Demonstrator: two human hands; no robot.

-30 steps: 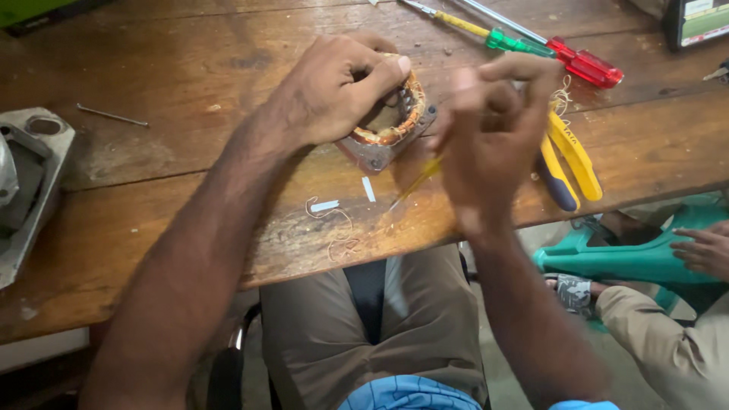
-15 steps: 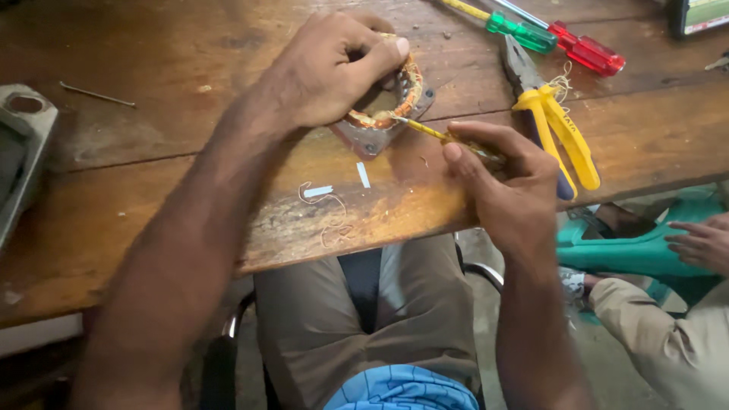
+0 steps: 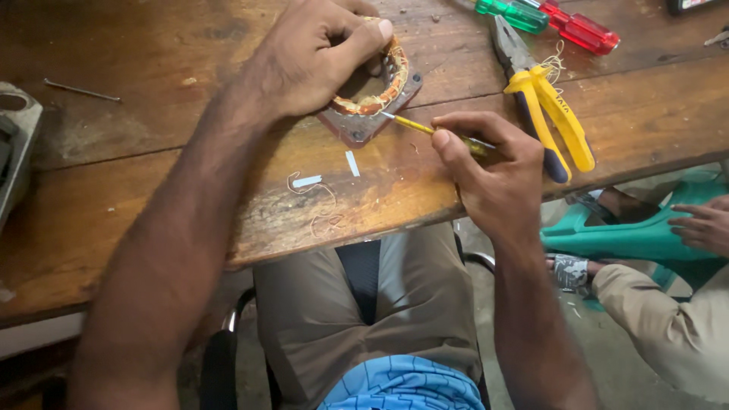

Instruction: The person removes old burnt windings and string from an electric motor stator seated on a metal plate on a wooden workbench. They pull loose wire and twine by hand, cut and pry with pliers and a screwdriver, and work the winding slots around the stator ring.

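Observation:
My left hand grips a small square motor stator wound with copper wire, holding it down on the wooden table. My right hand pinches a thin yellow-handled screwdriver whose tip touches the stator's winding at its lower right edge. Two small white paper strips and loose copper wire bits lie on the wood just below the stator.
Yellow-handled pliers lie right of my right hand. A green screwdriver and a red one lie at the back right. A grey metal housing sits at the left edge. Another person's hand rests on a teal stool.
My right hand has come down from over the stator toward the table's front edge, and now points the thin screwdriver at the winding. The view has shifted downward.

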